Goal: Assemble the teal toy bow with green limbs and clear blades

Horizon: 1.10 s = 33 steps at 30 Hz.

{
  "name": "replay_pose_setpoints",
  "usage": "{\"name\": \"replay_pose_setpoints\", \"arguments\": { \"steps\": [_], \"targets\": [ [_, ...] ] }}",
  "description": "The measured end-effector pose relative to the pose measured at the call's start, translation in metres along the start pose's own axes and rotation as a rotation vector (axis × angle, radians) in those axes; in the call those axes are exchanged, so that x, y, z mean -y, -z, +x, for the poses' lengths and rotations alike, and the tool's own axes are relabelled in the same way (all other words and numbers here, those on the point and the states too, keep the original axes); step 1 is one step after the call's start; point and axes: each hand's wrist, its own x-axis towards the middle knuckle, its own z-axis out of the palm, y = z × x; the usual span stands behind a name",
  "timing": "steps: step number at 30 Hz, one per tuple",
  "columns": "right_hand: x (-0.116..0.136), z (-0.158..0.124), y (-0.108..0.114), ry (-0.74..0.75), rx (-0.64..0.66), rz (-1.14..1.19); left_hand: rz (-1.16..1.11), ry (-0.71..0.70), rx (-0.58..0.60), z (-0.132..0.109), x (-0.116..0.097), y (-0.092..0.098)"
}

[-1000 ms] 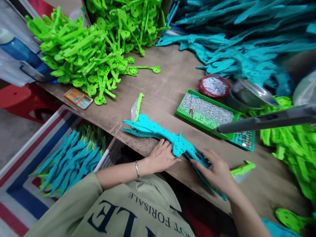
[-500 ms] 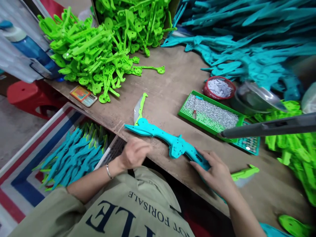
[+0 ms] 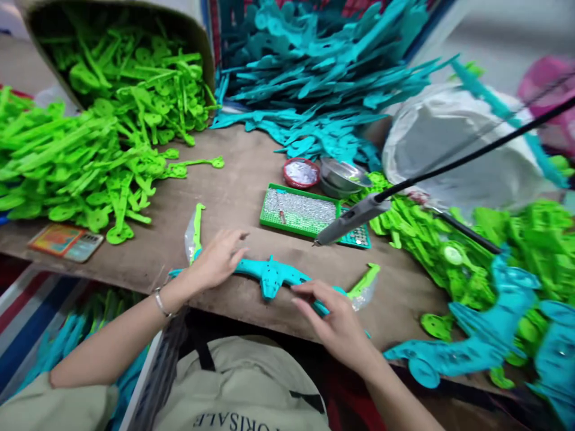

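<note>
A turquoise plastic toy bow body (image 3: 272,280) lies near the table's front edge. A bright green limb with clear film (image 3: 196,233) sticks up at its left end, and another green limb (image 3: 365,286) is at its right end. My left hand (image 3: 218,260) is over the body's left half, fingers stretched out and hiding part of it. Beside the right half is my right hand (image 3: 330,311), thumb and fingers apart; whether it touches the plastic I cannot tell. Above and to the right hangs a grey pen-shaped power screwdriver (image 3: 353,220), its tip pointing down left.
A green basket (image 3: 300,226) holds small silvery pieces and a red-handled tool. Behind it stand a red basket (image 3: 302,175) of white pieces and a metal bowl (image 3: 344,178). Green parts (image 3: 72,161) heap up left, turquoise parts (image 3: 323,78) behind, and turquoise bodies (image 3: 467,353) lie right.
My view has swung to the right. My left hand has gone from a closed shape near the table edge to spread over the bow body. My right hand has loosened from its right end.
</note>
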Motion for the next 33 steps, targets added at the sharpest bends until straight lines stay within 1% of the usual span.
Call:
{"name": "replay_pose_setpoints", "arguments": {
  "steps": [1,3,4,5,6,7,9,10,12,15,18,23,26,28,31,33],
  "targets": [
    [0.002,-0.006,-0.008,-0.089,0.055,0.129,-0.045,0.006,0.13,0.015,-0.005,-0.009],
    [-0.001,-0.019,-0.028,-0.318,0.166,0.436,-0.139,0.078,0.393,0.044,-0.011,-0.026],
    [-0.004,-0.025,-0.039,-0.437,0.192,0.604,-0.151,0.088,0.466,0.055,-0.011,-0.033],
    [-0.007,-0.03,-0.05,-0.543,0.185,0.77,-0.163,0.094,0.533,0.065,-0.01,-0.039],
    [-0.009,-0.034,-0.061,-0.631,0.147,0.925,-0.175,0.103,0.598,0.072,-0.007,-0.044],
    [-0.01,-0.037,-0.07,-0.697,0.085,1.062,-0.184,0.109,0.65,0.077,-0.004,-0.047],
    [-0.009,-0.036,-0.084,-0.77,-0.055,1.276,-0.206,0.124,0.734,0.081,0.002,-0.051],
    [-0.007,-0.034,-0.088,-0.78,-0.113,1.35,-0.225,0.131,0.761,0.081,0.005,-0.051],
    [-0.003,-0.025,-0.092,-0.768,-0.189,1.439,-0.273,0.147,0.786,0.078,0.008,-0.051],
    [0.002,-0.012,-0.093,-0.743,-0.235,1.487,-0.309,0.169,0.742,0.071,0.008,-0.051],
    [0.005,-0.002,-0.094,-0.762,-0.267,1.506,-0.306,0.168,0.695,0.066,0.007,-0.052],
    [0.008,0.007,-0.102,-0.798,-0.364,1.476,-0.316,0.207,0.669,0.059,0.006,-0.053],
    [0.007,0.01,-0.105,-0.785,-0.381,1.441,-0.315,0.234,0.668,0.057,0.004,-0.05],
    [0.006,0.011,-0.105,-0.773,-0.381,1.433,-0.306,0.222,0.701,0.059,0.001,-0.047],
    [0.005,0.013,-0.105,-0.753,-0.395,1.439,-0.328,0.192,0.85,0.065,-0.006,-0.044],
    [0.003,0.015,-0.107,-0.743,-0.408,1.45,-0.362,0.21,0.923,0.069,-0.008,-0.046]
  ]
}}
